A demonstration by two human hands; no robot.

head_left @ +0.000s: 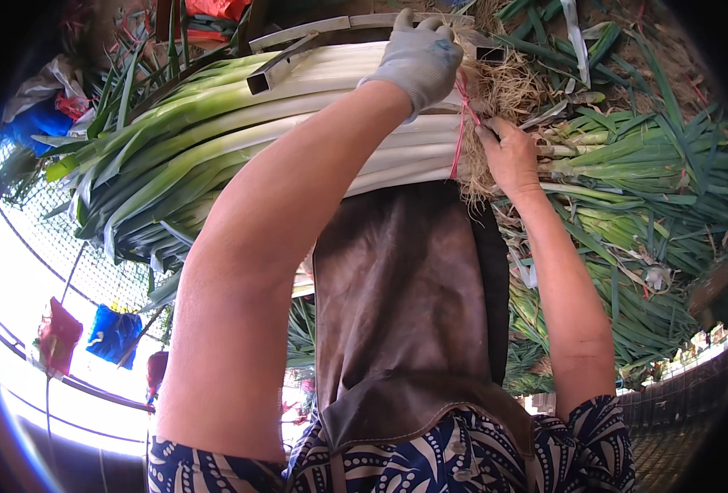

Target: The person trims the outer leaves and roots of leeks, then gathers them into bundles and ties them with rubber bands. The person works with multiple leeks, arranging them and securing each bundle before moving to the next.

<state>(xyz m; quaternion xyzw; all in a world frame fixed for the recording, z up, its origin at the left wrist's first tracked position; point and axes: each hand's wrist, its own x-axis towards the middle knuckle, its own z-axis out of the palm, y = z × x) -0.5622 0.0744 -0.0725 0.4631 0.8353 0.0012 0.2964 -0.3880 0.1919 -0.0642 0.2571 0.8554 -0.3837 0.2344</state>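
Observation:
A thick bundle of leeks [273, 123] lies crosswise in front of me, green leaves to the left and white stems and roots to the right. Pink string [461, 131] runs round it close to the root end. My left hand [420, 64], in a pale grey glove, lies over the far side of the white stems with its fingers bent around them; its palm is hidden. My bare right hand [513, 158] is closed at the roots [503, 86], thumb and fingers pinched together on the string beside the bundle. What lies inside the pinch is mostly covered.
A metal frame [277, 76] with square-tube ends stands at the bundle's far side. More leeks with green leaves [627, 164] are heaped to the right. Red and blue bags [113, 335] hang at the left by wire mesh. A brown apron [405, 287] covers my front.

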